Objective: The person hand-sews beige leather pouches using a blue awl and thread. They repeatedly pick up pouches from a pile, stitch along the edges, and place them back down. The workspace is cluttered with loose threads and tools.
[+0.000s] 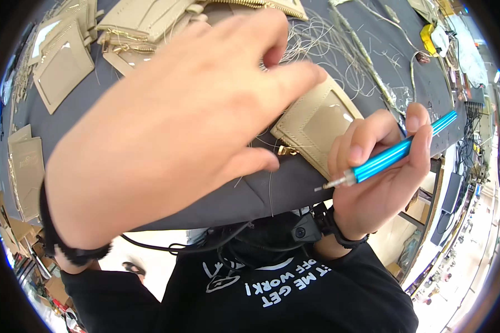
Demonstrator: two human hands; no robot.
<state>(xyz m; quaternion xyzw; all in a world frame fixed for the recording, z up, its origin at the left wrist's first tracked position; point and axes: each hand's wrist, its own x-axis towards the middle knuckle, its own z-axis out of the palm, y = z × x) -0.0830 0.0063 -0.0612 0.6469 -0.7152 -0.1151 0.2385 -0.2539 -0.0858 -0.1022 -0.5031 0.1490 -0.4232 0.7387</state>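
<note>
While our right hand (375,191) grasps a glossy, ribbed blue tool (384,160) with a slim metal tip, our left hand (178,125) hovers with fingers parted, the stitched, smooth tan wallet (315,123) lying between them on the gray worktop (241,195), near side of wiry, tangled threads (300,44).

White capital lettering (303,281), across a black shirt (350,311)

It's bright (washed out at right), with strongly bent edges.
</note>
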